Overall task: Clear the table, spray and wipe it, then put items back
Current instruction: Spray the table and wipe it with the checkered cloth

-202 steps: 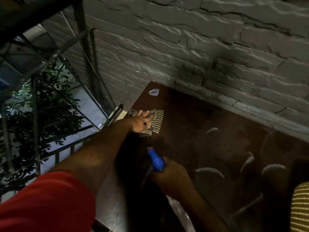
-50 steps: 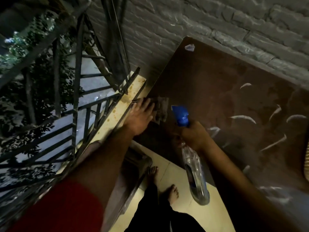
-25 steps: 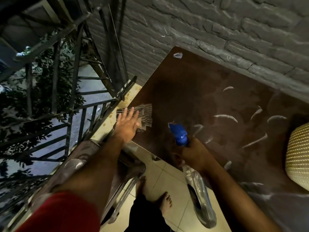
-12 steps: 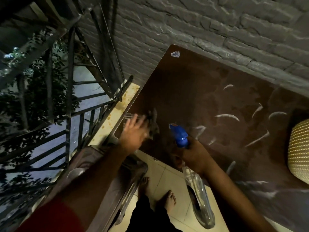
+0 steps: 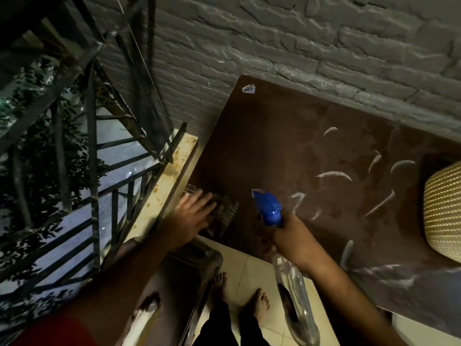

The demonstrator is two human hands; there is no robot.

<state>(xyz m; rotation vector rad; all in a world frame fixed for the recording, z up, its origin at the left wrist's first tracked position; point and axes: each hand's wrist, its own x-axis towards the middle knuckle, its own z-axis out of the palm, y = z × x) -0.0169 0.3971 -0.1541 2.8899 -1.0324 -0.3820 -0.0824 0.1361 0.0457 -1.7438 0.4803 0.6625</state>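
Left hand (image 5: 193, 216), fingers spread flat, presses striped cloth (image 5: 224, 214) at table (image 5: 274, 146) corner (motion-blurred). Right hand (image 5: 290, 236) grips spray bottle (image 5: 268, 207), blue nozzle up.

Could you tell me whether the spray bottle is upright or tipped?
Tipped: the spray bottle slants, blue nozzle up over the table, clear base below the right hand.

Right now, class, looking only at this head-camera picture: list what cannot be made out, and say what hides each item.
1. Cloth, head view: motion blur and the left hand on it hide its pattern and edges.
2. Spray bottle: the right hand covers its neck and trigger; any liquid level is unreadable.
3. Woven yellow object: cut off by the right edge.
4. Sticker on the table: too small to read.
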